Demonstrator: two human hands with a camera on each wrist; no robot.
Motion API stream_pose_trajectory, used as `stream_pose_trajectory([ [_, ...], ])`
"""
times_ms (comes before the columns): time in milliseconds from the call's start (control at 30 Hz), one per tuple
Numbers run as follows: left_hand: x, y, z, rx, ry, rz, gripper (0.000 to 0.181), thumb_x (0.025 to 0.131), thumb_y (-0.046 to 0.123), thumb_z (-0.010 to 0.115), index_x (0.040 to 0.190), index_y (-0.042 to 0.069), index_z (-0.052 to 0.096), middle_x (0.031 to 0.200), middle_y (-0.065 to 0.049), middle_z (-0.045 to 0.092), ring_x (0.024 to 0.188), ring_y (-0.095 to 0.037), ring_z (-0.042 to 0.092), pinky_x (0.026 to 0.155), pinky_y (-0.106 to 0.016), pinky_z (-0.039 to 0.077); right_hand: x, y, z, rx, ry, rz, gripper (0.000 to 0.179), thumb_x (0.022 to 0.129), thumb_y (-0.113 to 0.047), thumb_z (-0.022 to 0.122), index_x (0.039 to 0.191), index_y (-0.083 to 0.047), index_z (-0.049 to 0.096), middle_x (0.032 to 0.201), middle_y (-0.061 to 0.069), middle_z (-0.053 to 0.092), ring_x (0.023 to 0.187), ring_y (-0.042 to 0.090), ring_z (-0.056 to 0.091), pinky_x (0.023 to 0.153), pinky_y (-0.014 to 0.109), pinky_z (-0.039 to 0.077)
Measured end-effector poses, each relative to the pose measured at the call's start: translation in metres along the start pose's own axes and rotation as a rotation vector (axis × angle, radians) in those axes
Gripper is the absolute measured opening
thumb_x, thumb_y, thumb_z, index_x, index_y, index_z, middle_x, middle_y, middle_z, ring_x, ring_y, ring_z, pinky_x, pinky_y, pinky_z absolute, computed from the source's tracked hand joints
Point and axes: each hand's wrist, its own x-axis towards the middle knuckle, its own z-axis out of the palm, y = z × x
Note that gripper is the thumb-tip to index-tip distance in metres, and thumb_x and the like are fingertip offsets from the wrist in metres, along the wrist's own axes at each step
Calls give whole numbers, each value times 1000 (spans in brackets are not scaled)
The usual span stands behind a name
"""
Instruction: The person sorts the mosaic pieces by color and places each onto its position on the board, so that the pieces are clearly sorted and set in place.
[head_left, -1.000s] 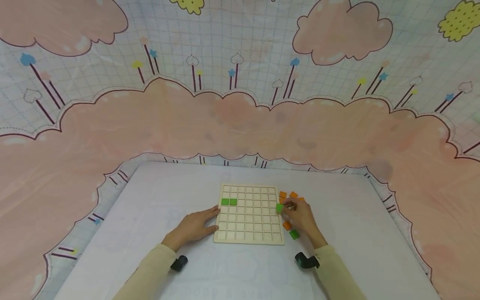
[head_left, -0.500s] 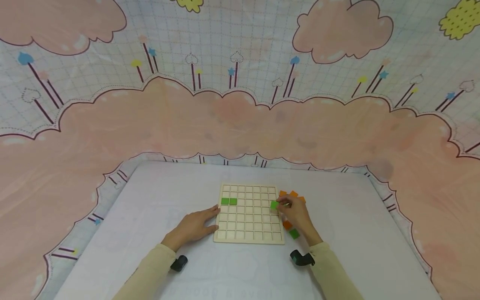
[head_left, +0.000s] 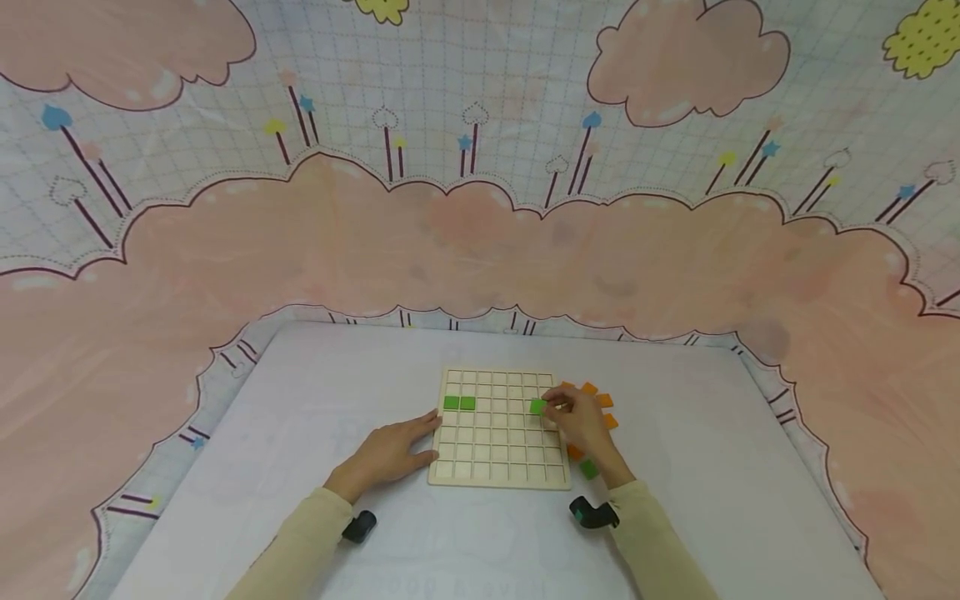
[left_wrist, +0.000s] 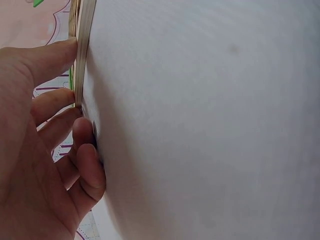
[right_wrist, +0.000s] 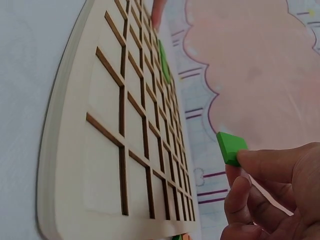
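A pale wooden grid board (head_left: 495, 456) lies flat on the white table. Two green square tiles (head_left: 467, 403) sit side by side in cells near its left side. My left hand (head_left: 390, 451) touches the board's left edge with its fingers extended; in the left wrist view the thumb (left_wrist: 57, 60) meets the board's side. Over the right part of the board, my right hand (head_left: 585, 419) pinches another green square tile (right_wrist: 231, 148) between thumb and fingers. In the right wrist view this tile is tilted and stands apart from the grid.
Several loose orange tiles (head_left: 604, 401) lie along the board's right side, some partly hidden by the right hand. One loose green tile (head_left: 589, 468) is near the board's lower right. Patterned cloth (head_left: 480, 250) rises behind the table.
My right hand has moved left with the green tile, from beside the board's right edge to over the right columns. The left hand has stayed at the left edge.
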Motion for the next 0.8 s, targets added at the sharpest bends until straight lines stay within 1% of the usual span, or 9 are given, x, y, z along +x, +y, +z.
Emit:
stream_pose_trajectory([
  [167, 1, -1, 1, 0, -6, -6, 61, 92, 42, 67, 146, 22, 49, 156, 5, 41, 137, -31, 49, 108, -55, 44, 1, -2, 5, 3, -25, 17, 13, 88, -11, 72, 101, -12, 72, 94, 6, 70, 75, 14, 59, 64, 23, 48],
  [400, 2, -3, 4, 17, 13, -6, 60, 91, 42, 67, 145, 23, 50, 155, 6, 43, 135, -32, 51, 107, -54, 46, 3, -7, 10, -1, -30, -9, 13, 86, -12, 74, 100, -14, 73, 92, 3, 70, 74, 13, 59, 69, 27, 49],
  [433, 1, -3, 4, 17, 12, -9, 60, 91, 43, 67, 145, 23, 50, 155, 6, 42, 135, -32, 51, 107, -54, 46, 4, -8, 11, -1, -33, -2, 13, 87, -12, 74, 100, -14, 73, 92, 3, 70, 73, 13, 59, 70, 27, 49],
  [633, 0, -2, 3, 20, 11, -9, 61, 91, 42, 67, 146, 23, 49, 155, 6, 42, 136, -32, 51, 108, -54, 45, 4, -13, 20, 17, -42, 37, 12, 87, -11, 73, 99, -13, 72, 91, 3, 70, 72, 13, 57, 67, 25, 48],
  [800, 1, -2, 3, 14, 12, -4, 60, 91, 42, 67, 146, 23, 49, 155, 6, 42, 135, -32, 51, 107, -55, 45, 6, -13, 26, 41, -57, 24, 11, 88, -10, 72, 98, -14, 72, 91, 2, 70, 72, 12, 58, 64, 24, 49],
])
